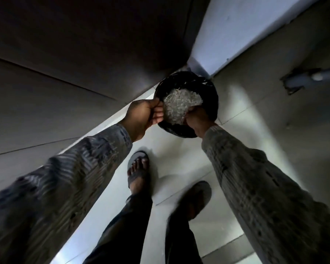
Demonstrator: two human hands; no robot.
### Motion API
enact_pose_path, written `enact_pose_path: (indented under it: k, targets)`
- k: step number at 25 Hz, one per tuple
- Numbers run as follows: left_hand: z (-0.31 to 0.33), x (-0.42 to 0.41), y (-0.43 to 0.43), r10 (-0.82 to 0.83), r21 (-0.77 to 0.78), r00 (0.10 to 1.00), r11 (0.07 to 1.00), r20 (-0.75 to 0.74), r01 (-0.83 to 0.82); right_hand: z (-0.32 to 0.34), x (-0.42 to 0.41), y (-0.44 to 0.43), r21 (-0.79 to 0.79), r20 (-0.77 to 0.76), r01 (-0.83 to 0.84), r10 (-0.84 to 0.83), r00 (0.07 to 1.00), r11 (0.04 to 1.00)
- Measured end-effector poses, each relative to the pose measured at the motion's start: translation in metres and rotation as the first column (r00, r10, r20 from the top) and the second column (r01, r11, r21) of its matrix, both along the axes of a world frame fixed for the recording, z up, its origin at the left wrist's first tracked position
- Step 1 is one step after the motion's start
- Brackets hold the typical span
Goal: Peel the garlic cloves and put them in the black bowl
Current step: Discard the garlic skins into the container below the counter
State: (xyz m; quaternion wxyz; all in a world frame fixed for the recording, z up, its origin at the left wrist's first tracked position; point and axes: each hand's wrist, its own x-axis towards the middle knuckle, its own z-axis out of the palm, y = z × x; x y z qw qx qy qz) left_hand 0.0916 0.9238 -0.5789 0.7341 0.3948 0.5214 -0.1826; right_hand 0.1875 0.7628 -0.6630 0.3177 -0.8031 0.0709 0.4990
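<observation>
head view.

a: where's the black bowl (208, 92)?

b: up in front of the person, held between both hands over a pale tiled floor (255, 121), close to a dark panel (65, 54) on the left. no table shows under it.

a: and the fingers?

b: the left hand (143, 115) grips the left rim, fingers (157, 116) curled over the edge with the tips inside. the right hand (199, 121) clasps the near right rim. its fingers lie in shadow, so i can't tell just how they wrap.

a: the garlic?

b: a pale heap (179, 105) fills the bowl's middle, touching the left fingertips. it looks flaky and papery, thin shreds rather than plump shapes. the frame is dim, though, and i can't tell cloves from skins.

a: which way does it lie from the hands?

b: between them and just beyond, ahead of both wrists, with the left fingertips nearest. the bowl is round, so there's no long axis to mind.

a: materials?

b: the bowl is glossy black and smooth, and i'd judge it rigid. the right sleeve (255, 178) is a loose ribbed knit. a strapped sandal (137, 168) shows below.

a: next move?

b: my guess: both hands are taken, so the bowl needs setting down before either can peel.
</observation>
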Motion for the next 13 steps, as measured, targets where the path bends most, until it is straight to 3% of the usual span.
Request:
enact_pose_path:
  k: [5, 7, 9, 11, 13]
  targets:
    - [-0.025, 0.002, 0.003, -0.01, 0.016, 0.999, 1.0, -0.042, 0.011, -0.042, 0.002, -0.001, 0.021, 0.294, 0.092, -0.094, 0.951, 0.996]
    - [-0.025, 0.01, 0.003, -0.011, -0.034, 0.999, 0.999, -0.052, 0.009, 0.0, -0.009, 0.016, 0.043, 0.566, 0.098, -0.105, 0.817, 0.994]
    - [-0.022, 0.024, -0.003, 0.056, -0.163, 0.998, 0.985, -0.026, -0.059, 0.03, -0.026, 0.026, 0.12, 0.754, -0.167, 0.02, 0.657, 0.978]
    - [-0.01, 0.041, -0.015, 0.135, -0.266, 0.991, 0.955, 0.003, -0.129, 0.019, -0.042, 0.019, 0.029, 0.768, -0.502, 0.301, 0.565, 0.865]
    - [0.012, 0.049, -0.024, 0.077, -0.215, 0.997, 0.973, -0.016, -0.078, 0.004, -0.038, 0.004, -0.147, 0.656, -0.484, 0.451, 0.605, 0.863]
